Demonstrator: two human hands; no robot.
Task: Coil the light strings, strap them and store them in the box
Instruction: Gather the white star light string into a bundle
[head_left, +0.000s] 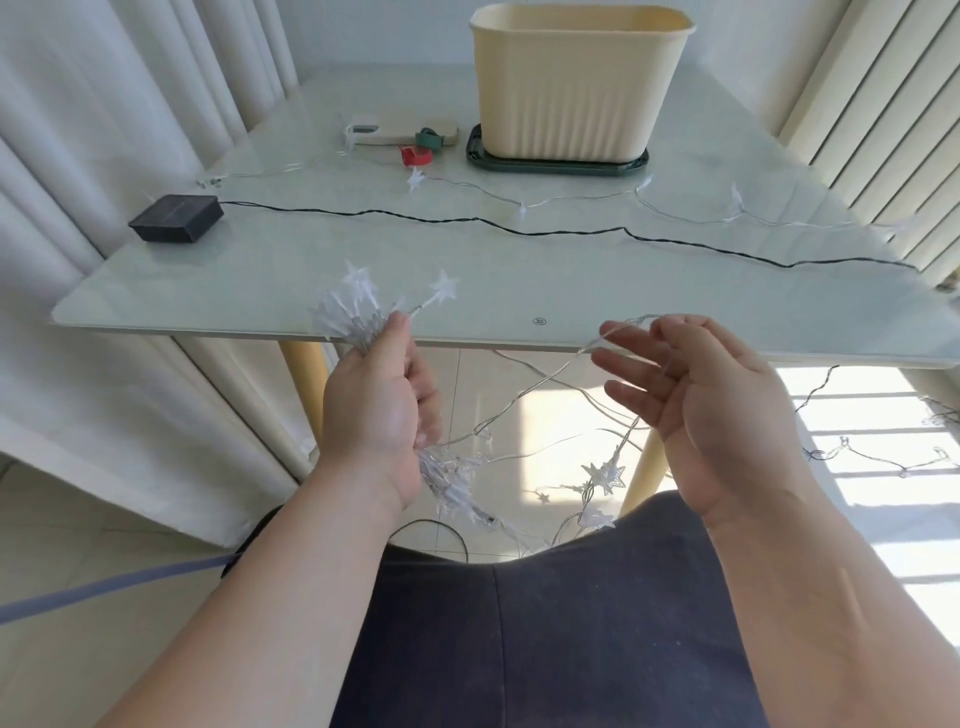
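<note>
at lower centre the left hand (374, 400) grips a coiled bundle of clear star-shaped light string (348, 312). its wire crosses the loosely spread fingers of the right hand (696, 405). a cream ribbed plastic box (576, 88) stands top centre on the pale glass surface (311, 275).

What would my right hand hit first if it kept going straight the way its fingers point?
Your right hand points sideways at your left hand, which grips the coiled star lights. Apart from the clear wire lying across it, that hand is probably met first; depth is hard to judge.
</note>
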